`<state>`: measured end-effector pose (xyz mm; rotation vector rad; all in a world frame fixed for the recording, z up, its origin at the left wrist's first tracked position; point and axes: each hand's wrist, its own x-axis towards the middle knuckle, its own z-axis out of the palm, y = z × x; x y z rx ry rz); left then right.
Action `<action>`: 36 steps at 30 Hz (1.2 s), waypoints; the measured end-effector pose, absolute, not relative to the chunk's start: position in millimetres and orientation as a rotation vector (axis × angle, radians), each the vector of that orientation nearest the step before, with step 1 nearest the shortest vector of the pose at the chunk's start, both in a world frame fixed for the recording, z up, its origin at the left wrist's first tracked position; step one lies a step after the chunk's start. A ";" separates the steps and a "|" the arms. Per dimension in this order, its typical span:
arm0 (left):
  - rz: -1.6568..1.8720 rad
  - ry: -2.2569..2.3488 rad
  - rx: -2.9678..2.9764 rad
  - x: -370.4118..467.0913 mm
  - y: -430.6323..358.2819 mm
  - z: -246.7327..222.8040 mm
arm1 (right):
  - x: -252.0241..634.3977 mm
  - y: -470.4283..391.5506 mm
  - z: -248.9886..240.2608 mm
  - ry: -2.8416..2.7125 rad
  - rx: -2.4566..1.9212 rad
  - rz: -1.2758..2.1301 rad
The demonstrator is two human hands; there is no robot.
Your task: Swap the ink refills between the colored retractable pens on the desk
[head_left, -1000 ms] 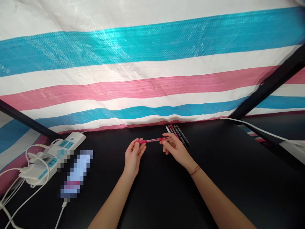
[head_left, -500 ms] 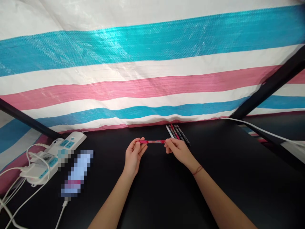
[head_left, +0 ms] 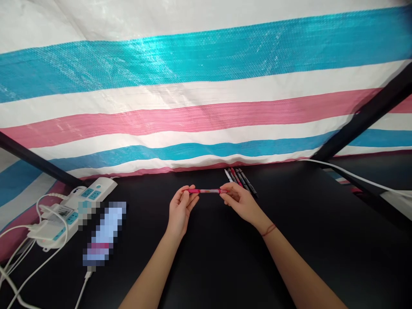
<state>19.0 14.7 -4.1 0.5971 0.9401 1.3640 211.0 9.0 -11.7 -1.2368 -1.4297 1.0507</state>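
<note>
A red pen (head_left: 208, 191) with a clear middle section is held level above the black table, stretched between both hands. My left hand (head_left: 180, 210) pinches its left end between thumb and fingers. At the other end, the thumb and fingers of my right hand (head_left: 241, 204) close around the pen, hiding part of its tip. Just behind my right hand lies a row of several pens (head_left: 240, 178), white, red and dark, side by side on the table; my hand covers some of their near ends.
On the left, a white power strip (head_left: 104, 187) with plugged-in chargers and white cables rests on the black table (head_left: 206, 266). A blurred phone (head_left: 107, 231) on a cable lies beside it. Striped sheeting (head_left: 193, 120) hangs behind, with black frame bars (head_left: 360, 111) at both sides.
My right hand's fingers have shifted their grip on the right end of the pen, the thumb and forefinger now spread around it. My left hand and the pen stay nearly still.
</note>
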 end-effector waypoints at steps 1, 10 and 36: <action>1.359 0.939 0.599 19.0 14.7 -4.2 | 211.1 8.8 -11.3 -1.466 -1.245 1.052; 1.361 0.938 0.588 17.4 16.0 -4.0 | 211.1 9.2 -13.7 -1.451 -1.183 0.999; 1.363 0.911 0.548 19.6 16.1 -4.2 | 206.8 7.2 -15.3 -1.698 -1.259 0.722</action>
